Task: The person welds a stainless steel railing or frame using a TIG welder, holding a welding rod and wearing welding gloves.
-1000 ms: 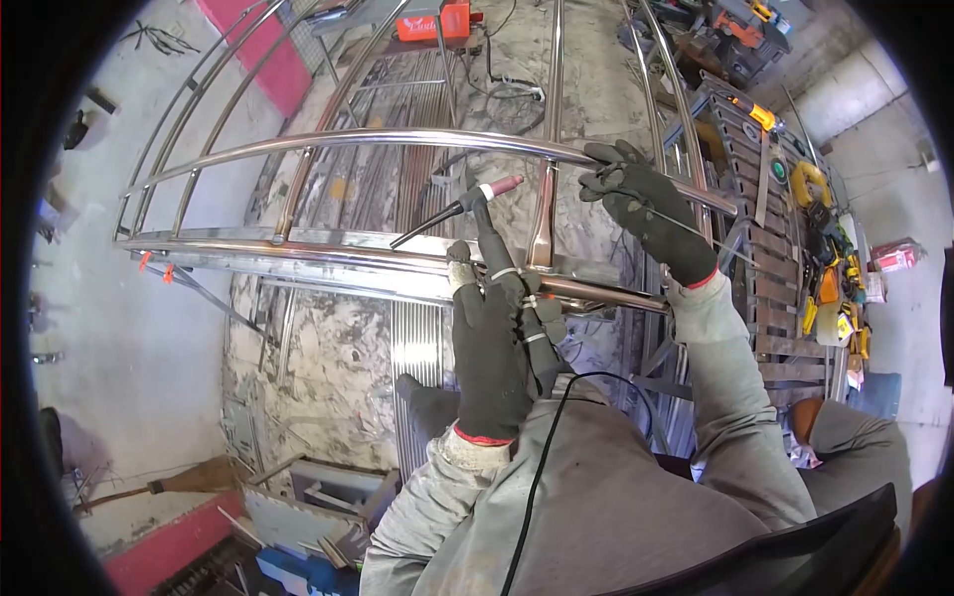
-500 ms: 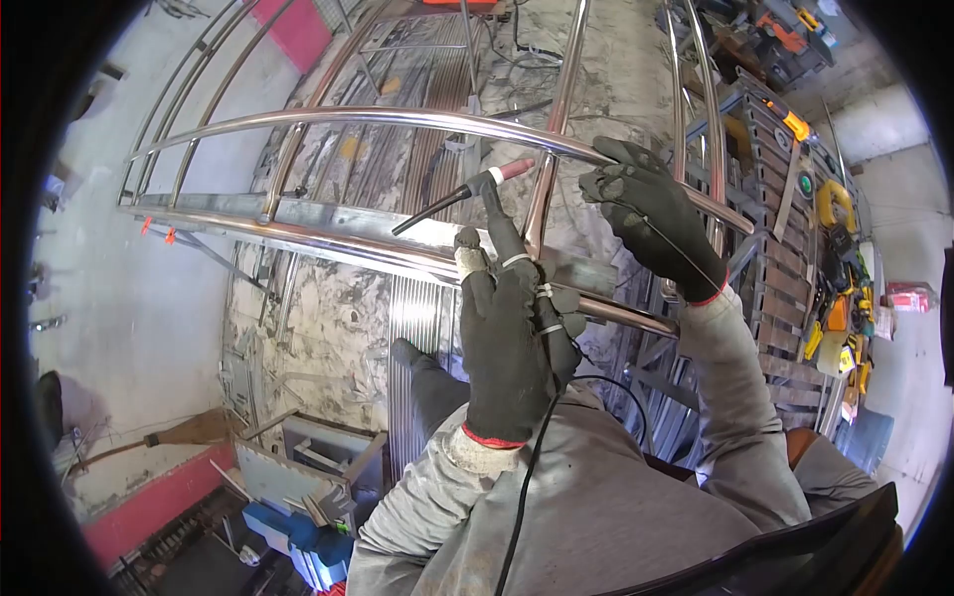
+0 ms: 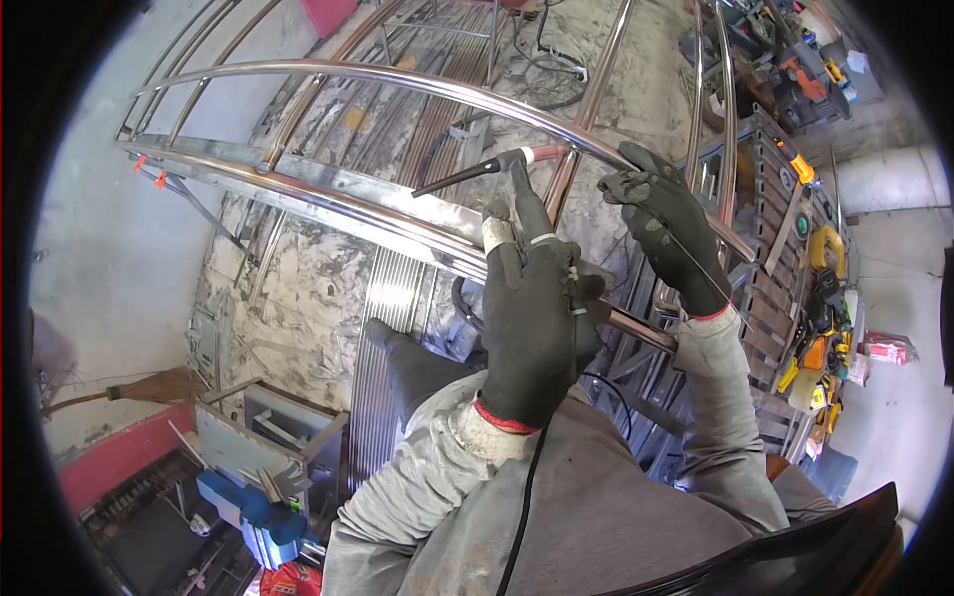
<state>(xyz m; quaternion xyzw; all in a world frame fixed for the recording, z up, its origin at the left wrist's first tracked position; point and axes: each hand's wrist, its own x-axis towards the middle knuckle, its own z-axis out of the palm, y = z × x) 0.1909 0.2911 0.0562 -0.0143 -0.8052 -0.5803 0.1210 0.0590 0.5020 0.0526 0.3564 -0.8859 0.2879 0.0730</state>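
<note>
A welding torch with a long black back cap and a pink nozzle (image 3: 546, 153) points right toward an upright bar of the shiny metal railing (image 3: 437, 86). My left hand (image 3: 532, 333), in a dark glove, is closed around the torch's handle, and its cable (image 3: 525, 507) hangs down over the grey clothing. My right hand (image 3: 671, 228), also gloved, is at the curved top rail, right of the nozzle. A thin rod (image 3: 686, 250) runs across that hand, its fingers bent around it; the rod's tip is hard to make out. The lower rail (image 3: 397, 227) passes behind my left hand.
Power tools (image 3: 820, 333) and a slatted metal rack (image 3: 785, 238) stand at the right. A blue vise (image 3: 260, 519) is at lower left, beside a grey metal frame (image 3: 238, 437). A broom (image 3: 159, 385) leans by the wall. Ribbed metal strips (image 3: 383, 338) lie on the floor.
The view has shifted, so the railing's left part appears higher. My left hand and the torch appear farther up and right, with the nozzle nearer the top rail. Both hands keep their holds.
</note>
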